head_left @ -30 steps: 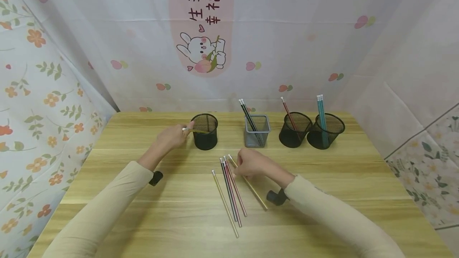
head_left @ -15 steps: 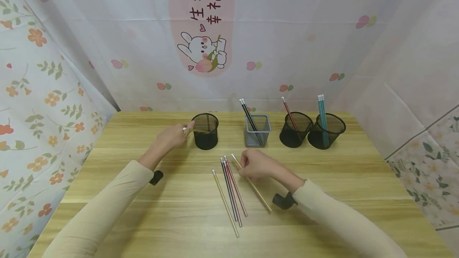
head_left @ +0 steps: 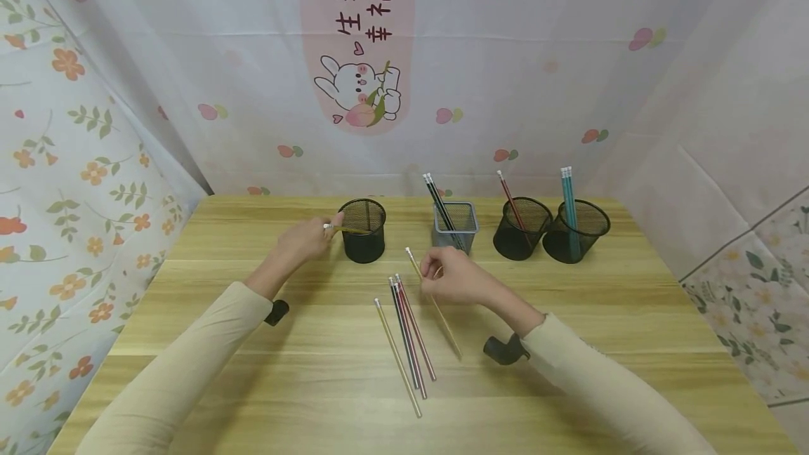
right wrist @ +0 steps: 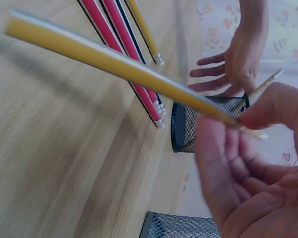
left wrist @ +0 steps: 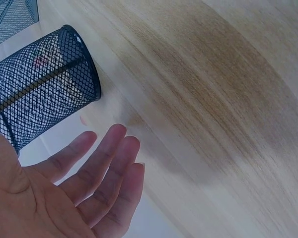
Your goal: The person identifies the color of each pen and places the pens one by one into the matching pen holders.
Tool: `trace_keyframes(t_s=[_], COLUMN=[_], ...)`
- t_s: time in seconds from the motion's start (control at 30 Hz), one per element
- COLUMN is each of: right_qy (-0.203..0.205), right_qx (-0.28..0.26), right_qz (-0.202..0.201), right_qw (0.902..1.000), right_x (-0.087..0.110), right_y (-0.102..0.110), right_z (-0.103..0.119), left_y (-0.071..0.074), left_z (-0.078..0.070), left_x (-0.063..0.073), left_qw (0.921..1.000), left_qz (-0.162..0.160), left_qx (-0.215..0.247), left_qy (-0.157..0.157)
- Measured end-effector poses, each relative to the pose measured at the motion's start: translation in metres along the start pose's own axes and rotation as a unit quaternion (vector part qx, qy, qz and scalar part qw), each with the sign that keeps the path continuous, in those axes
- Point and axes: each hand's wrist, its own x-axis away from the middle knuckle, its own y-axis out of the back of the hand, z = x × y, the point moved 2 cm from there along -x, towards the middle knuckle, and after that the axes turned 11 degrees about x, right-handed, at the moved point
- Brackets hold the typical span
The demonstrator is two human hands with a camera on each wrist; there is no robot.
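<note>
My right hand [head_left: 458, 276] pinches a yellow pencil [right wrist: 119, 67] between thumb and forefinger, its white-tipped end pointing away from me. In the right wrist view the pencil's near end is raised over the table. My left hand [head_left: 306, 239] is beside the round black mesh pencil cup [head_left: 364, 248] at the left, with its thumb at the rim. Its fingers [left wrist: 114, 178] are extended and loosely bent, with nothing between them. A yellow pencil [head_left: 354, 230] leans in that cup, its white end sticking out over the left hand.
On the table lie another yellow pencil [head_left: 398, 360] and several red and dark pencils [head_left: 411, 343]. At the back right stand a grey square mesh cup [head_left: 468, 220] with dark pencils, a black cup [head_left: 513, 241] with a red pencil, and another black cup [head_left: 556, 248] with teal pencils.
My right hand has moved away from me, toward the cups, lifting the yellow pencil off the table with it. The left hand stays by the left cup.
</note>
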Motion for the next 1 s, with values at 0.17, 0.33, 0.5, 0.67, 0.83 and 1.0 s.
trace_keyframes(t_s=[0.17, 0.33, 0.5, 0.67, 0.83, 1.0], right_qy=[0.032, 0.055, 0.088, 0.112, 0.127, 0.14], right_qx=[-0.062, -0.101, -0.088, -0.089, -0.104, -0.103], right_qz=[-0.04, -0.068, -0.104, -0.148, -0.178, -0.206], right_qw=[0.9968, 0.991, 0.9868, 0.9786, 0.9703, 0.9629], right_x=[-0.002, 0.0, 0.002, 0.003, 0.005, 0.009], right_y=[0.002, 0.003, 0.006, 0.009, 0.015, 0.029], right_z=[0.003, 0.004, 0.009, 0.013, 0.025, 0.053], left_y=[0.0, -0.001, -0.001, -0.001, -0.001, -0.001], left_z=[-0.001, 0.0, -0.001, -0.001, -0.001, -0.002], left_x=[0.0, 0.0, 0.001, 0.0, 0.001, 0.002], left_qw=[1.0, 1.0, 1.0, 1.0, 0.9999, 1.0], left_qz=[0.001, 0.0, 0.005, -0.001, -0.001, 0.002], left_qx=[-0.001, -0.002, 0.004, 0.002, -0.003, -0.002], left_qy=[0.007, 0.005, -0.001, 0.005, 0.01, 0.009])
